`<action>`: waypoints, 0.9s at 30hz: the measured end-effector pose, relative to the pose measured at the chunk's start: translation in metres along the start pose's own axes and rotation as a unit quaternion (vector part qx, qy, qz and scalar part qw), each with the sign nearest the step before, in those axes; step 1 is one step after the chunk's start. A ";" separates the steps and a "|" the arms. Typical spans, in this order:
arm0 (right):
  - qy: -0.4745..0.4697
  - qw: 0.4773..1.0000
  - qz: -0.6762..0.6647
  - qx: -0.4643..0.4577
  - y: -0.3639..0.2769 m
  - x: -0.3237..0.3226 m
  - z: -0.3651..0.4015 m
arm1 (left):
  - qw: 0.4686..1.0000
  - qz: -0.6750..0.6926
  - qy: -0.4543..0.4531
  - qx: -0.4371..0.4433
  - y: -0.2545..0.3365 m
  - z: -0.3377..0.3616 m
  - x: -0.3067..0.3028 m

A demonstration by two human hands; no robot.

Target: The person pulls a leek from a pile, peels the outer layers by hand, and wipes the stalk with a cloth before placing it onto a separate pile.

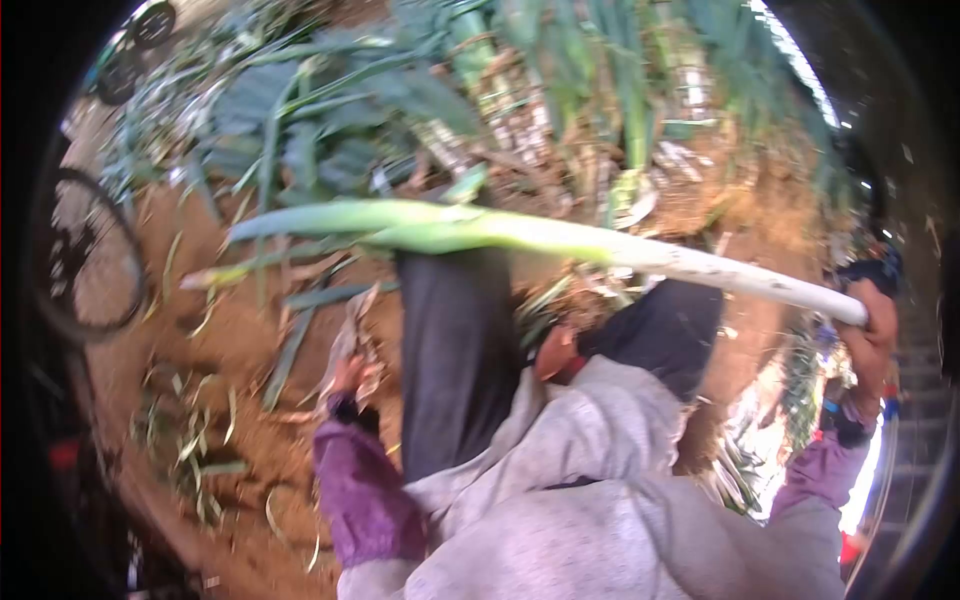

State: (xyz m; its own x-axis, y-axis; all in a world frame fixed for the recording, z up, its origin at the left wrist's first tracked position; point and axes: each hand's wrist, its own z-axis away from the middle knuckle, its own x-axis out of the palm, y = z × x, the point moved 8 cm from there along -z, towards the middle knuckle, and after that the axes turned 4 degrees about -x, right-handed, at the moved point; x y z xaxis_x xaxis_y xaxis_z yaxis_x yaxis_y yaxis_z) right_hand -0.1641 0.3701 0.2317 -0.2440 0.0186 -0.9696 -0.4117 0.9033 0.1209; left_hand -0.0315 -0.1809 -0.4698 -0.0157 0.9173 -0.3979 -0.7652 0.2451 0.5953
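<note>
A long leek (560, 238) stretches across the view above my knees, its green leaves to the left and its white shaft to the right. My right hand (872, 318) is closed around the white end at the far right. Lower left, my left hand (350, 376) is closed on a limp, pale withered leaf (347, 325), apart from the leek. Motion blur softens the fingers of this hand. Both arms wear purple sleeves, and a whitish cloth (600, 480) covers my lap over dark trousers (455, 350).
Heaped leeks (520, 90) with green tops and white shafts lie along the far side. Leaf scraps (190, 440) litter the brown soil (260, 500) at left. A bicycle wheel (90, 255) stands at the left edge. More leaves and pale scraps (755, 430) lie at right.
</note>
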 end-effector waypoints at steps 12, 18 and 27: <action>0.035 0.995 -0.059 -0.068 -0.040 0.020 0.004 | 0.751 0.553 0.078 0.353 0.227 0.286 -0.118; 0.023 0.986 -0.153 -0.069 -0.040 0.036 0.014 | 0.759 0.394 0.092 0.510 0.346 0.314 -0.110; 0.050 0.978 -0.176 -0.103 -0.044 0.037 0.027 | 0.789 0.276 0.081 0.543 0.406 0.263 -0.061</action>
State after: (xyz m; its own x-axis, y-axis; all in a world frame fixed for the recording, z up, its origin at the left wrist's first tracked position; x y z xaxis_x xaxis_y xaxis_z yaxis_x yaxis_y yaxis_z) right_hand -0.1319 0.3428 0.1845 -0.1356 -0.3287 -0.9346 -0.6512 0.7405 -0.1659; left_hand -0.1720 -0.0548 -0.0203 -0.3037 0.9476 0.0993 0.3878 0.0277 0.9213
